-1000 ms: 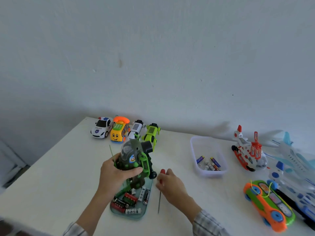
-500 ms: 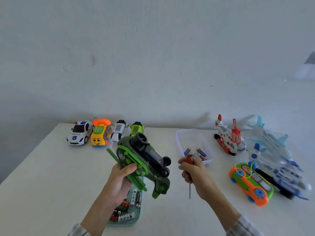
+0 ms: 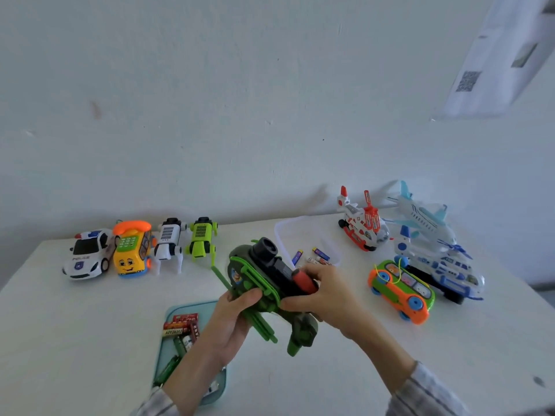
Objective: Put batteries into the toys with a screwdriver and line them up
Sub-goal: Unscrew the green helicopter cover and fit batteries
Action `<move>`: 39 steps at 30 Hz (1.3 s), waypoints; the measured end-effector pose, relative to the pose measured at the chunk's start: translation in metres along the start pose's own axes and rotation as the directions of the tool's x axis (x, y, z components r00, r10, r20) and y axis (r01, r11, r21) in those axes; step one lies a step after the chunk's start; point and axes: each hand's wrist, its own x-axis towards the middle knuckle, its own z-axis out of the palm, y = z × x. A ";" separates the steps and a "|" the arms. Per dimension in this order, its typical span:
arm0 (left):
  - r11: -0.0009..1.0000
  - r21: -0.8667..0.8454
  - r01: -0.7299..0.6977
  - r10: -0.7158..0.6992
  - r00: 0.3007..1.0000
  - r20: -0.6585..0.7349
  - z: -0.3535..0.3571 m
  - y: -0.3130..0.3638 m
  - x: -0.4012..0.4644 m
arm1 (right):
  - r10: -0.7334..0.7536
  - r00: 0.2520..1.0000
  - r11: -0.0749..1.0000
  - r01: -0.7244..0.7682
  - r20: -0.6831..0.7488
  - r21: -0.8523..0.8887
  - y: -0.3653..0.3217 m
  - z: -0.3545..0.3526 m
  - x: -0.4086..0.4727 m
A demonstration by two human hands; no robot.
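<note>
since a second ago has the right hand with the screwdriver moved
Yes. The right hand lifted the screwdriver off the table beside the teal tray and brought it leftward onto the green toy.

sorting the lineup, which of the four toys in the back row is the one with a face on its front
The yellow phone car, second from the left: eyes and a smile on its front; the others have none.

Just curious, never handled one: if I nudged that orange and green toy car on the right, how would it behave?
The orange and green car would probably roll, since it rests on blue wheels. It looks like hollow plastic, so likely light and stiff. Its yellow-green cord looks floppy and might snag.
</note>
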 end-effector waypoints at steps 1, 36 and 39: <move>0.999 0.050 0.010 -0.009 1.000 -0.019 -0.001 -0.001 0.001 | -0.003 1.000 1.000 0.003 -0.015 -0.018 0.005 -0.002 0.002; -0.466 0.864 -0.193 0.496 0.752 0.435 0.050 -0.062 0.021 | -0.193 0.943 0.977 0.158 -0.270 -0.146 0.050 -0.080 0.003; -0.477 0.849 -0.225 0.485 0.739 0.468 0.049 -0.066 0.026 | -0.272 0.899 0.959 0.284 -0.343 -0.017 0.033 -0.087 -0.001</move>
